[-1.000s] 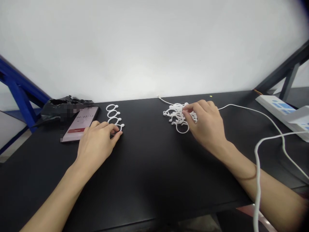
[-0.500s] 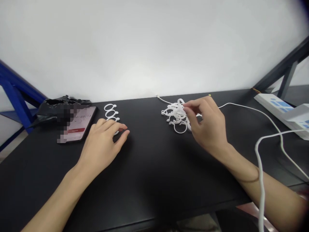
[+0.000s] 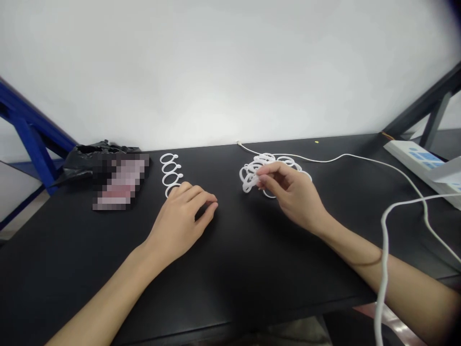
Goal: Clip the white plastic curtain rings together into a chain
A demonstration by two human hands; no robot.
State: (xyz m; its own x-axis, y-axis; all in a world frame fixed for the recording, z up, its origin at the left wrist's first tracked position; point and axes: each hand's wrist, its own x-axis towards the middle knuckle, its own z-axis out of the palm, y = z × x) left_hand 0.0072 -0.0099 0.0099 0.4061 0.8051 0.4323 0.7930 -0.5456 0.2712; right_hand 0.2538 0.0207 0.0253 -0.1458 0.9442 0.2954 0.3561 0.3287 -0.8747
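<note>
My right hand (image 3: 293, 192) pinches a white plastic ring (image 3: 247, 186) between thumb and fingertips, at the near left side of a heap of similar white rings (image 3: 286, 159). Part of the heap is hidden behind that hand. On the left, several white rings (image 3: 169, 179), each with a small knob or eyelet on its right side, lie in a column on the black table (image 3: 230, 269). Just in front of this column is my left hand (image 3: 183, 223); its thumb and index tips come together with nothing visible between them. The nearest ring is partly covered by its knuckles.
A phone with a blurred screen (image 3: 120, 185) and a crumpled black bag (image 3: 86, 158) lie at the left. A thin white cable (image 3: 324, 160) runs along the back. At the right are a white power strip (image 3: 414, 156) and a thicker cable (image 3: 384, 250) crossing over my right forearm.
My right hand has moved left and nearer with a ring in its fingers. My left hand has shifted right, away from the column, and its thumb and index have drawn together.
</note>
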